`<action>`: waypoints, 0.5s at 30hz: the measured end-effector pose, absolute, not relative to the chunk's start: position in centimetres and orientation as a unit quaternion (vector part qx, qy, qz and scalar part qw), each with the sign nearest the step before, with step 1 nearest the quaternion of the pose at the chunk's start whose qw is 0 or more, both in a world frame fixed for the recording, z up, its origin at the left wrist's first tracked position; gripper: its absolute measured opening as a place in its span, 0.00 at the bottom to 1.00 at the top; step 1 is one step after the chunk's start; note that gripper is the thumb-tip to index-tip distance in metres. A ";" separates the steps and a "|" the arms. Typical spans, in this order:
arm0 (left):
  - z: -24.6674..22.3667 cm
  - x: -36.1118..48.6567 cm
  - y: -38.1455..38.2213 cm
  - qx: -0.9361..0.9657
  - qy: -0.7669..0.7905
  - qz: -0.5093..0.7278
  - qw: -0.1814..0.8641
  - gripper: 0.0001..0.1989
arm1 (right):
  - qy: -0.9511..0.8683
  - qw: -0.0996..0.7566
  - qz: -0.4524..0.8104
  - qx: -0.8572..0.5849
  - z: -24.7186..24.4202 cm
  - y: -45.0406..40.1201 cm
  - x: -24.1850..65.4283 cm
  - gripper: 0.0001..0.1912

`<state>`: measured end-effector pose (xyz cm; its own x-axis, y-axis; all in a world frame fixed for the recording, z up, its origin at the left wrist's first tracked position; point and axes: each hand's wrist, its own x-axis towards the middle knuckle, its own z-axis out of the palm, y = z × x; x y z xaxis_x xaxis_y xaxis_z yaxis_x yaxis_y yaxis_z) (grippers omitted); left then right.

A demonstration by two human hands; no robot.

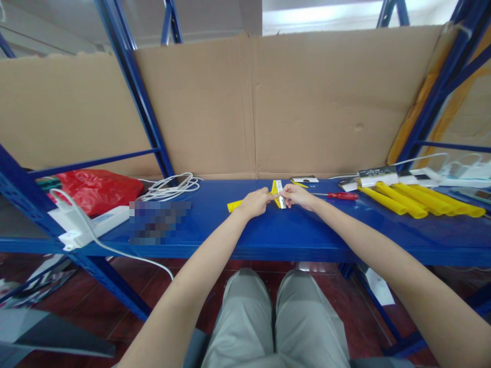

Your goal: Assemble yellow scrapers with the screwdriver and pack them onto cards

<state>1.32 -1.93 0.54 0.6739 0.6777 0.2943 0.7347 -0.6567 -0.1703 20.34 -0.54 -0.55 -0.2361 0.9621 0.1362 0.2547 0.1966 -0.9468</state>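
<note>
A yellow T-shaped tool, which looks like a scraper (235, 206), lies over the blue shelf, its handle sticking out to the left of my left hand (253, 203). That hand is closed around the handle, fingers toward the head. A pale straight strip (283, 200) runs across the tool's wide yellow head. My right hand (297, 196) is closed at the strip's right side, thumb and fingertips pinched against it. Whether a small part sits between those fingertips is too small to tell. A screwdriver (342, 196) with a red handle lies just right of my right hand.
Several yellow tubes (414, 199) lie at the right, with a small box (379, 176) behind them. A red plastic bag (99, 190), coiled white cable (171, 188) and power strip (109, 220) are at left. Cardboard (307, 102) walls the back; blue posts (140, 92) rise there.
</note>
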 end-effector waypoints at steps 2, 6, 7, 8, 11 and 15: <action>0.5 1.3 -1.9 -0.903 -0.393 -0.102 0.139 0.24 | -0.653 0.406 0.437 -0.467 -0.5 -0.6 20.3 0.10; 0.5 1.2 -1.8 -0.900 -0.398 -0.101 0.144 0.25 | -0.644 0.403 0.461 -0.459 -0.3 -0.7 20.6 0.09; 0.4 1.2 -1.8 -0.899 -0.399 -0.101 0.146 0.25 | -0.649 0.397 0.462 -0.456 -0.2 -0.7 20.7 0.10; 0.4 1.2 -1.8 -0.899 -0.401 -0.101 0.147 0.25 | -0.660 0.386 0.459 -0.453 -0.2 -0.7 20.8 0.10; 0.5 1.2 -1.8 -0.899 -0.401 -0.104 0.143 0.25 | -0.714 0.333 0.429 -0.442 -0.1 -0.6 21.2 0.10; 0.6 1.3 -1.9 -0.903 -0.392 -0.106 0.141 0.25 | -0.752 0.299 0.407 -0.424 -0.1 -0.4 21.6 0.12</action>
